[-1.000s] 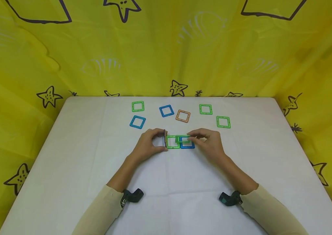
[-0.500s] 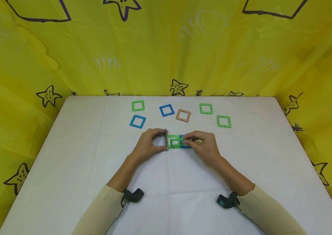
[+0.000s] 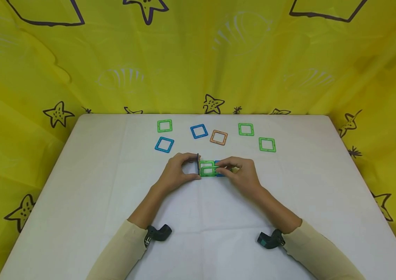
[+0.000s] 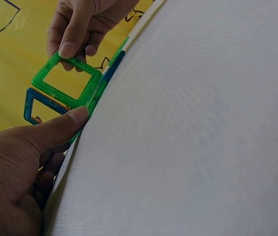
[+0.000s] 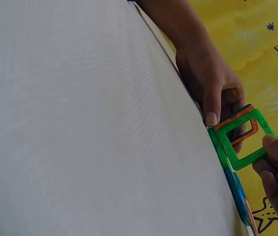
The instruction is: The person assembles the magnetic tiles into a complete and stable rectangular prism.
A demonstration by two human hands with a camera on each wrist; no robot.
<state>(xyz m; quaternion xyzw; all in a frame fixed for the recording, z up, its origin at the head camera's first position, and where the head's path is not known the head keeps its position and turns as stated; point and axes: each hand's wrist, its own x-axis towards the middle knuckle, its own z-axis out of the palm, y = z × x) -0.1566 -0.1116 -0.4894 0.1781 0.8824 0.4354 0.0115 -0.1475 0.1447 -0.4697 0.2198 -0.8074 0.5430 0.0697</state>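
My left hand grips a blue square magnetic tile standing on edge, thumb near and fingers beyond. Orange shows against it in the right wrist view, as an orange tile frame. Between thumb and fingers my right hand pinches a green magnetic tile, also upright. Its lower edge meets the near side of a flat green tile, and its left side is at the blue tile. Right of the flat green tile lies a flat blue tile, partly hidden by my right fingers.
Behind the hands lie loose square tiles: several green, one of them at the right, two blue, including one at the left, and one orange tile. A yellow patterned curtain hangs behind the white table.
My right hand has moved left with the green tile, from over the flat blue tile to the near edge of the flat green one. The left hand has stayed in place.
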